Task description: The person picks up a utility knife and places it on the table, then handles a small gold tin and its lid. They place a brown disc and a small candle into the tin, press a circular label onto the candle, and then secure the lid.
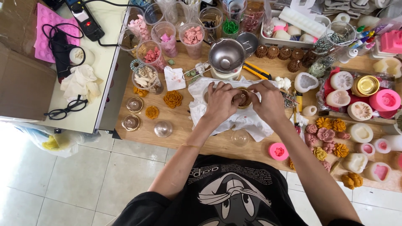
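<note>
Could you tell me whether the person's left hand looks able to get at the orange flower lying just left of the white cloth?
Probably yes. The left hand is busy at the small brown piece over the white cloth, but the orange flower lies close beside it on open wooden table, with nothing between.

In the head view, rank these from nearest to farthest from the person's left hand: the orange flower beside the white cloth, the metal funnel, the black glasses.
Measured from the left hand:
1. Metal funnel, just beyond the hand, further up the table.
2. Orange flower, to its left on the wooden table; close to the funnel's distance, slightly farther.
3. Black glasses, far left on the white table.
</note>
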